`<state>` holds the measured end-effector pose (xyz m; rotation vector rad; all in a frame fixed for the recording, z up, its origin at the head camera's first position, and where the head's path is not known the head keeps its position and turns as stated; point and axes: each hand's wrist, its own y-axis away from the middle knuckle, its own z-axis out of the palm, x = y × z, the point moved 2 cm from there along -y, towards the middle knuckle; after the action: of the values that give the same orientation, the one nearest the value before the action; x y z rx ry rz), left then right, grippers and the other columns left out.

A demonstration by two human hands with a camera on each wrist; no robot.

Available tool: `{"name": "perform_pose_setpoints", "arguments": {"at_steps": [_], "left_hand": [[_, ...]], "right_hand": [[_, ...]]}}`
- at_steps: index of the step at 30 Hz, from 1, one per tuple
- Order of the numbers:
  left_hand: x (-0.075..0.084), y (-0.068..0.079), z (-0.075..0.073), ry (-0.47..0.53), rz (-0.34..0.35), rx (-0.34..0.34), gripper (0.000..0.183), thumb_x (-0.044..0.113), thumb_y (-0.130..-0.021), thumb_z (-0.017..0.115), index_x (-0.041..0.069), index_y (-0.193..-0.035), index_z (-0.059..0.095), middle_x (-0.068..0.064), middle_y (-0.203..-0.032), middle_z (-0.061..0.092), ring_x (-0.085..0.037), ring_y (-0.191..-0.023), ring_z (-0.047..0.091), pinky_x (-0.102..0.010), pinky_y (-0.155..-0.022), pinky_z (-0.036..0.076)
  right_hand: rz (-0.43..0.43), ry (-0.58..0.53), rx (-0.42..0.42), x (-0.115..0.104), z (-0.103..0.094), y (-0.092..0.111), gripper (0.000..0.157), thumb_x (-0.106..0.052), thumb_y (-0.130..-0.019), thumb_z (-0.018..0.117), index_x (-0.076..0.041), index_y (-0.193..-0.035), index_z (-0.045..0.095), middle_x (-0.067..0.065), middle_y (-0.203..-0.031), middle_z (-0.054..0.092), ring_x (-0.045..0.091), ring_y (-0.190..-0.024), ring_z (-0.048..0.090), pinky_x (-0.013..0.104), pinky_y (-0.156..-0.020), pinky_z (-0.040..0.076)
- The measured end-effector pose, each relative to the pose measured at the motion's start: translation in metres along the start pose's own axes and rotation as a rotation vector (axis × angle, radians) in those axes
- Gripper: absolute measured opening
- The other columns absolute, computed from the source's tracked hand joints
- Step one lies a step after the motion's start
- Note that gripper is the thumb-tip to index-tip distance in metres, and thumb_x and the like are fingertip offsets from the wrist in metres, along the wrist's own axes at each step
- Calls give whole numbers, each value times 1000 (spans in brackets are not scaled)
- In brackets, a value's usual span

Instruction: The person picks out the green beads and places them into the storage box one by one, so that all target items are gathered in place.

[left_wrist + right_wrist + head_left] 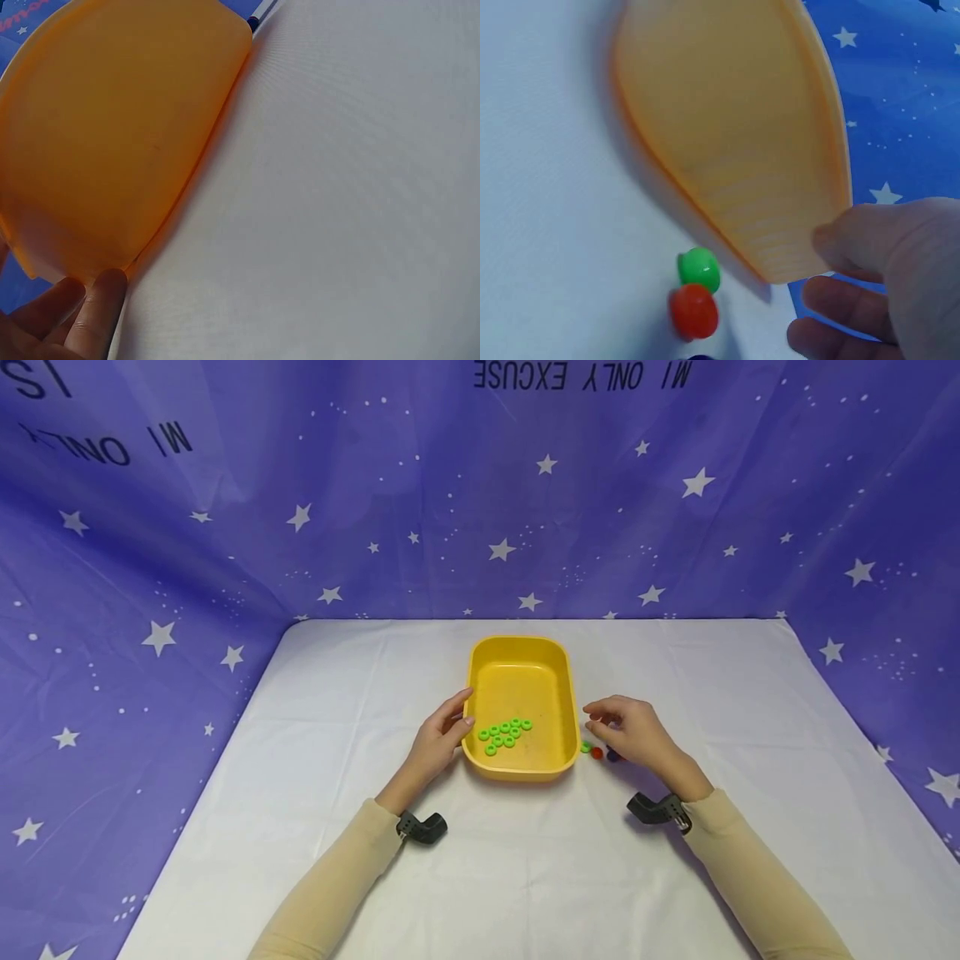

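Note:
A yellow plastic bin (522,693) stands on the white cloth, with several small green rings (505,727) lying in its near half. My left hand (438,735) touches the bin's left side, thumb and fingertips right at the rim. Against the outer wall in the left wrist view lie those fingers (105,311). Just right of the bin, my right hand (630,727) hovers with fingers loosely bent and nothing visible between them. Close below it sit a green bead (700,270), a red bead (694,311) and a dark blue piece (613,755), partly hidden by the hand.
White cloth (360,710) covers the table around the bin. A purple curtain (450,485) with white stars rises behind the far edge and along both sides. Each wrist carries a black camera mount (423,828).

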<state>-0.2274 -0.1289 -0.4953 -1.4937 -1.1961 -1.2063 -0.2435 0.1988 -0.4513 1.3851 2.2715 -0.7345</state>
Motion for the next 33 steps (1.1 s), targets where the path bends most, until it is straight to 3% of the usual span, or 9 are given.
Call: {"name": "perform_pose_setpoints", "arguments": {"at_steps": [6, 10, 17, 21, 33], "left_hand": [[-1, 0, 2, -14, 0, 4, 52, 18, -104, 56, 19, -155, 45, -19, -154, 49, -38, -132, 58, -40, -96, 61], [0, 0, 2, -21, 2, -1, 51, 19, -104, 56, 20, -155, 45, -19, -154, 49, -38, -132, 58, -43, -97, 61], [6, 1, 1, -8, 7, -29, 52, 19, -105, 55, 18, -156, 43, -21, -155, 48, -38, -133, 57, -43, -97, 60], [-1, -1, 1, 2, 6, -30, 53, 20, -105, 56, 19, -156, 43, -19, -155, 48, -37, -132, 58, -42, -97, 61], [4, 2, -1, -14, 22, -11, 53, 17, -105, 55, 15, -156, 43, -20, -154, 49, -39, -132, 58, -41, -94, 62]], "right_hand": [[-14, 84, -124, 3, 3, 3, 27, -12, -85, 78, 0, -109, 76, 8, -91, 74, 14, -75, 61, 25, -66, 54], [0, 132, -168, 4, 5, 4, 30, -16, -81, 81, -2, -107, 77, 3, -84, 71, 11, -72, 56, 25, -64, 50], [18, 178, -193, 7, 9, 5, 25, -18, -79, 83, -6, -100, 79, 0, -81, 70, 10, -71, 56, 26, -64, 49], [9, 184, -190, 8, 12, 5, 21, -17, -79, 83, -8, -98, 80, 0, -81, 71, 10, -71, 57, 26, -64, 49], [5, 191, -206, 6, 16, 2, 24, -18, -82, 82, -6, -103, 80, -1, -83, 68, 10, -71, 54, 23, -63, 47]]}}
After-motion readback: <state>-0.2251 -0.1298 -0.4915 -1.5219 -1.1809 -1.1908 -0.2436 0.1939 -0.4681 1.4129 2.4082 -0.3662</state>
